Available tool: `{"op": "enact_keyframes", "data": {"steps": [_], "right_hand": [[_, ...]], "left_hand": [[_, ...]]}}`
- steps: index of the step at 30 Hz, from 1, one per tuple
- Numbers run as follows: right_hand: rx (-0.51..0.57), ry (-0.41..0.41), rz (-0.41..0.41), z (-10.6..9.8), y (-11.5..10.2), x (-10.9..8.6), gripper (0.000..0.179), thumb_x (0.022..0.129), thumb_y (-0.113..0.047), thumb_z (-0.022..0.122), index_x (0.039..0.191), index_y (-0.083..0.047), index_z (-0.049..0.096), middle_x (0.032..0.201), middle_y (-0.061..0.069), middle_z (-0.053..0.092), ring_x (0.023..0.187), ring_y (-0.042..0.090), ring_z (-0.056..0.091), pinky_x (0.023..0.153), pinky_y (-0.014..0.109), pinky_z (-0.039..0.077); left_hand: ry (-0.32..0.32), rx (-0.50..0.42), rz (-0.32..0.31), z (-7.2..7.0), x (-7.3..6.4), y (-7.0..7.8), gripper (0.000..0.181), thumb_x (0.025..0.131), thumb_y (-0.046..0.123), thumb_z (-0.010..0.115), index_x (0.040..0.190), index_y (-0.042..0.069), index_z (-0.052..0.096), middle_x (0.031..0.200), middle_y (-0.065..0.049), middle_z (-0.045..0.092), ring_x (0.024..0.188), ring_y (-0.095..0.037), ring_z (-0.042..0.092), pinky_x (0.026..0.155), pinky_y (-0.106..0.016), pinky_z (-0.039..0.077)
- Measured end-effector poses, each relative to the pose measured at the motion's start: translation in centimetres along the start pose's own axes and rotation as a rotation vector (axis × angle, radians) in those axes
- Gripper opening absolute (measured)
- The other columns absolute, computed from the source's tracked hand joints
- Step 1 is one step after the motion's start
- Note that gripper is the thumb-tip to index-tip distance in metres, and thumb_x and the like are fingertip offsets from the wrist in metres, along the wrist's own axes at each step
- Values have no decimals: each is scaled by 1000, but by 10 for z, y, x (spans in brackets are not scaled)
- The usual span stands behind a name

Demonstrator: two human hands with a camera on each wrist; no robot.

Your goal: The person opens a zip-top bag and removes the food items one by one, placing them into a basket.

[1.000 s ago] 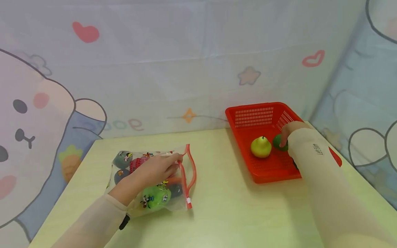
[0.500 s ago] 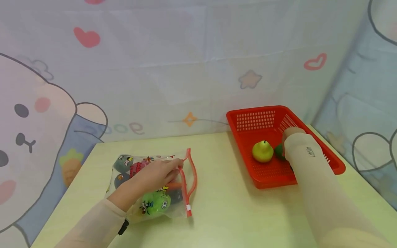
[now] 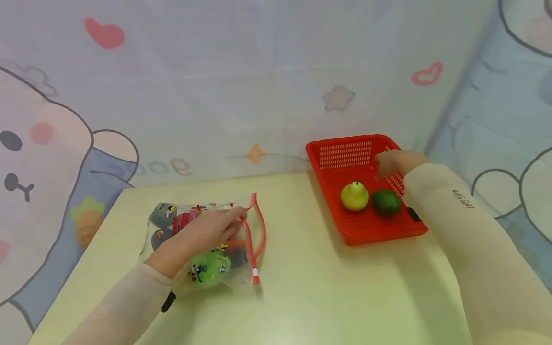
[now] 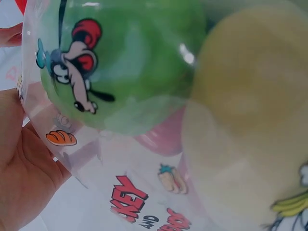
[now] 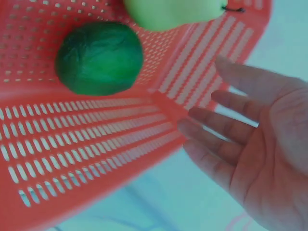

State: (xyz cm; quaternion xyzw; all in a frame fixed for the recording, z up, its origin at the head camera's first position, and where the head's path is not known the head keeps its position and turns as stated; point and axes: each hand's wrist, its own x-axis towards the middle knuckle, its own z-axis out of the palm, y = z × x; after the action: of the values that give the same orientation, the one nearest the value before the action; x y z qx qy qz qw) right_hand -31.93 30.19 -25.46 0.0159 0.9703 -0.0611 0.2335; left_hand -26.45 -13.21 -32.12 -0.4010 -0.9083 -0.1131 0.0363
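My left hand (image 3: 209,233) lies across the clear printed bag (image 3: 236,276) at the lower left of the frame, its fingers curled at the red zip strip (image 3: 248,245), pinching the upper edge. I judge that this hold matters: the film looks limp, and with one edge lifted the two sides of the mouth bow apart instead of lying flat together. The bag rests on its side on the pale surface (image 3: 302,297), plump with rounded things, among them a green one (image 3: 212,268) near its lower edge; that load probably steadies it. The white slider (image 3: 255,272) sits at the bottom end of the strip, so the mouth gapes towards the middle of the frame.

My right hand (image 3: 397,162) is over the far right part of the red basket (image 3: 384,236), at the right of the frame. Its fingers are released: the right wrist view shows them straight, grasping nothing. I cannot tell whether they brush the rim. In the basket, a yellow-green pear (image 3: 354,197) stands stem up just beside a dark green fruit (image 3: 386,202) to its right. The raised walls seem to stop both rolling off.
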Motion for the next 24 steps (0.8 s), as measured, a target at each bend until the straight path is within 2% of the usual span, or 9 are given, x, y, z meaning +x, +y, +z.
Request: {"op": "enact_keyframes", "data": {"steps": [3,7,10,15,17,20,22,24], "right_hand": [[-18,-7,-98,-1,-9,-4,62,89,-29,59,137,1,35,138,26,38,124,45,33,97,60,33],[-86,-10,-230,7,-22,-18,55,89,-32,57,133,-1,44,132,22,47,121,41,41,97,57,36],[-119,-37,-324,19,-32,-35,51,86,-39,60,126,-8,53,123,13,56,113,32,49,94,53,41],[-80,-138,-396,48,-46,-61,66,79,-51,64,128,-10,52,119,6,55,110,25,48,92,47,44],[-78,-167,-429,56,-51,-66,59,80,-44,65,126,-8,52,116,6,56,107,23,49,90,43,45],[-96,-176,-477,64,-55,-69,33,82,-26,66,110,-11,56,98,1,56,94,18,50,78,33,46],[-134,-148,-508,69,-57,-69,19,80,-15,64,96,-12,55,85,-1,51,83,15,48,71,28,42],[-174,-110,-521,73,-58,-69,14,79,-9,61,87,-13,51,76,-2,45,76,14,45,67,26,37]], "left_hand": [[-21,-11,-9,-1,1,-2,18,92,12,50,109,18,52,63,9,45,50,-4,31,53,-20,32],[-39,-29,-16,1,3,-1,18,93,14,51,110,18,52,63,9,45,51,-5,33,54,-21,33],[-49,-36,-34,2,3,-1,18,93,16,52,111,18,51,65,9,47,52,-6,35,55,-21,34],[-70,-21,-49,1,4,0,18,93,18,51,111,20,51,69,9,49,54,-7,37,56,-22,35],[-71,-20,-43,0,5,0,18,93,17,51,111,20,51,68,9,48,53,-7,37,56,-22,34],[-70,-21,-42,0,6,0,19,93,16,51,111,19,51,67,8,48,53,-8,36,56,-22,34],[-73,-27,-44,1,6,0,19,92,16,51,112,18,52,68,7,48,55,-9,37,57,-23,34],[-79,-32,-48,2,6,-1,20,92,16,52,112,17,52,70,6,49,57,-9,38,58,-23,35]]}}
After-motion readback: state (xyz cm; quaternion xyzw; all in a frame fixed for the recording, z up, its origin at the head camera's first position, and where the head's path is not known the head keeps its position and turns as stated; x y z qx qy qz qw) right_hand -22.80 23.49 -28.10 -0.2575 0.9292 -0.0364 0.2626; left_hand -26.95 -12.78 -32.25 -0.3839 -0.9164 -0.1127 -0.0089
